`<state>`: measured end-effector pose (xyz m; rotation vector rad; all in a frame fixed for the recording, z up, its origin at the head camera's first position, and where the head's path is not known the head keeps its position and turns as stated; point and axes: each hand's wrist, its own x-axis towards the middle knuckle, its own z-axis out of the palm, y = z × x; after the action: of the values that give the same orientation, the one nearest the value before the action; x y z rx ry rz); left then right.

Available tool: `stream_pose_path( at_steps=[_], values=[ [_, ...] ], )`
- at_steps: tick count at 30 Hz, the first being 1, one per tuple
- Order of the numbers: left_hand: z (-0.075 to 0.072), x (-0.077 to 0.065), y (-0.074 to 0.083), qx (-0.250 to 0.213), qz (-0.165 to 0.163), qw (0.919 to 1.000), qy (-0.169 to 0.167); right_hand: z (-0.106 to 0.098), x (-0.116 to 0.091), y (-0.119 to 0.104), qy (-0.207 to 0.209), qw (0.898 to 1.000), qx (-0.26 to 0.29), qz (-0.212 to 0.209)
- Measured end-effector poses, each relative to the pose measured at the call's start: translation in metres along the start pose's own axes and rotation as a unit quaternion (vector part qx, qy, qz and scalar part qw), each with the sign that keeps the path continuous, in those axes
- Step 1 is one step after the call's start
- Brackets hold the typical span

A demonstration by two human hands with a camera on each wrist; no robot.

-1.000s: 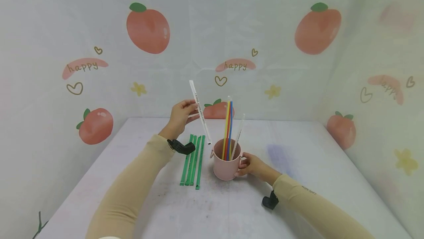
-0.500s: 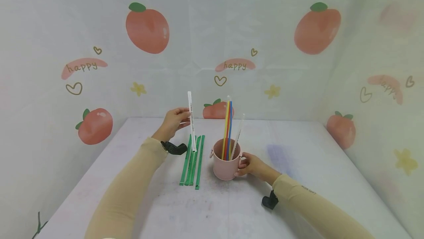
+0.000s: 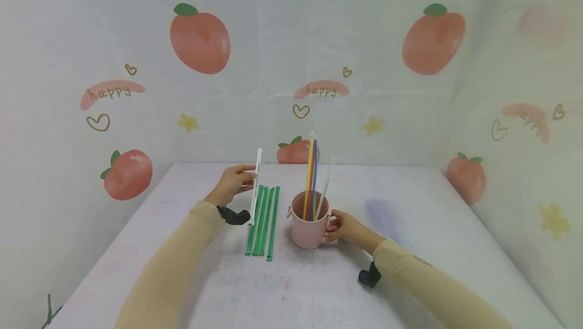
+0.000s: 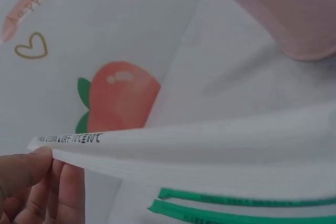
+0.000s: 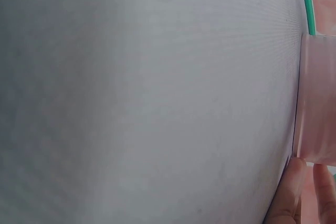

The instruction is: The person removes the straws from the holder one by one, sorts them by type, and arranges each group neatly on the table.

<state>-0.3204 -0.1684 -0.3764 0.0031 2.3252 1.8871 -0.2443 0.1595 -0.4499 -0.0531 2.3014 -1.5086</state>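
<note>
My left hand (image 3: 230, 185) pinches a white paper-wrapped straw (image 3: 256, 187) near its middle, tilted slightly, above the left side of a row of green-wrapped straws. Black print runs along the wrapper, and the straw (image 4: 220, 153) crosses the left wrist view. At the centre of the table stands a pink bucket-shaped cup (image 3: 306, 235). Yellow, red and blue straws (image 3: 311, 177) stand upright in it, with a white wrapped straw (image 3: 325, 187) leaning right. My right hand (image 3: 347, 228) holds the cup by its right side; in the right wrist view its fingertips (image 5: 296, 169) touch the cup wall.
Several green-wrapped straws (image 3: 273, 225) lie side by side on the white table (image 3: 291, 293), left of the cup. A printed white cloth (image 3: 255, 55) forms the back and side walls. Black wrist cameras (image 3: 234, 216) hang under both forearms.
My left hand has moved left and down with the white wrapped straw, away from the cup and over the green straws. The straw's tilt has swung over. My right hand and the cup stay put.
</note>
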Motion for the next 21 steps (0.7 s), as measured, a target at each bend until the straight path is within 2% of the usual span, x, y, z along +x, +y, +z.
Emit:
stream_pose_path(
  at_steps=[8,21],
  values=[
    [0.000,0.003,-0.021,0.024,-0.032,0.9992,0.009,0.001,-0.001,0.000,0.000,1.000,-0.007,0.000],
    [-0.001,0.002,-0.043,0.047,-0.074,0.9956,0.032,0.000,0.000,0.002,-0.005,1.000,-0.002,-0.004]
  ],
)
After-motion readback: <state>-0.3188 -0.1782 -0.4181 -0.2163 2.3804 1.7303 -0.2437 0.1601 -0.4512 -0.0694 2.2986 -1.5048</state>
